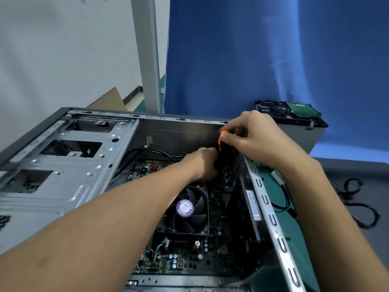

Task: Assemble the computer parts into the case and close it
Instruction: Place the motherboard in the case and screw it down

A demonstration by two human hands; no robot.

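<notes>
An open computer case (69,175) lies on its side, its motherboard (183,262) and black CPU fan (186,209) in plain sight. My right hand (254,135) grips the top of a black and orange screwdriver (220,142) that stands upright at the case's far right corner. My left hand (202,163) reaches into the case, its fingers curled round the screwdriver's lower shaft beside an expansion card (228,171). The screwdriver's tip is hidden behind my left hand.
A hard drive (288,111) sits on a grey box beyond the case at the back right. Black cables (362,209) lie on a grey panel at the right. A blue cloth hangs behind, and a white post (147,51) rises at the back.
</notes>
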